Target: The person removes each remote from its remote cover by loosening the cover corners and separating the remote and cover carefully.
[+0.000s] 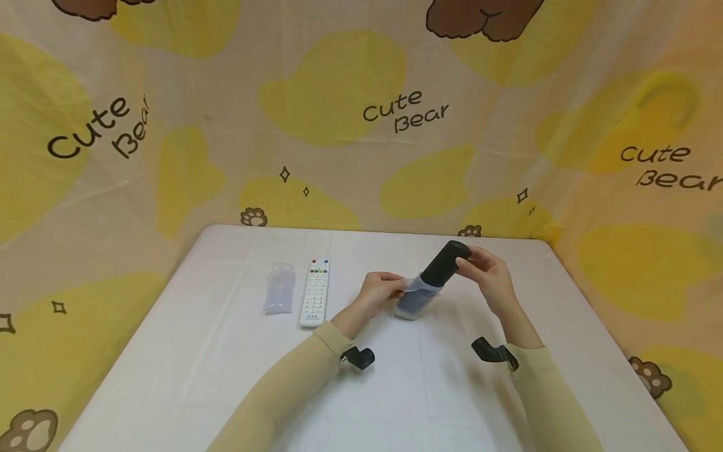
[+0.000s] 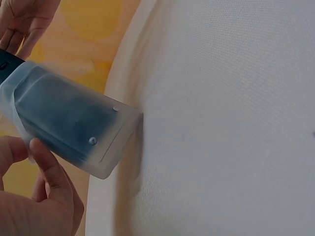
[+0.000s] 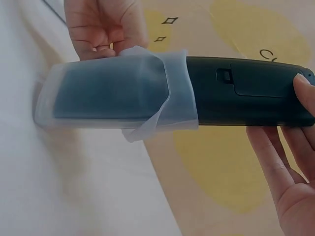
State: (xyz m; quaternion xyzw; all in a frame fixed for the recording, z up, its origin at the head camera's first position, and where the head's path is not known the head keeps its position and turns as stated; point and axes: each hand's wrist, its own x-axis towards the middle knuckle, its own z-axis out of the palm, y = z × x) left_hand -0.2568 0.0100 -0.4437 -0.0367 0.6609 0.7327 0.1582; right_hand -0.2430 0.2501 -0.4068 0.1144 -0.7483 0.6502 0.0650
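Observation:
A black remote control sits partly inside a translucent silicone sleeve, its battery cover side showing in the right wrist view. My right hand grips the bare upper end of the remote, thumb on one side and fingers on the other. With thumb and fingertips, my left hand pinches the edge of the sleeve near its mouth. The sleeve's mouth is folded back in a loose flap. Remote and sleeve slant together, with the sleeve's closed end low at the white tabletop.
Left of my hands, a white remote control lies on the white table. Beside it is another translucent sleeve, lying flat. A patterned cloth hangs behind the table and along its sides. Black camera mounts are strapped at both wrists.

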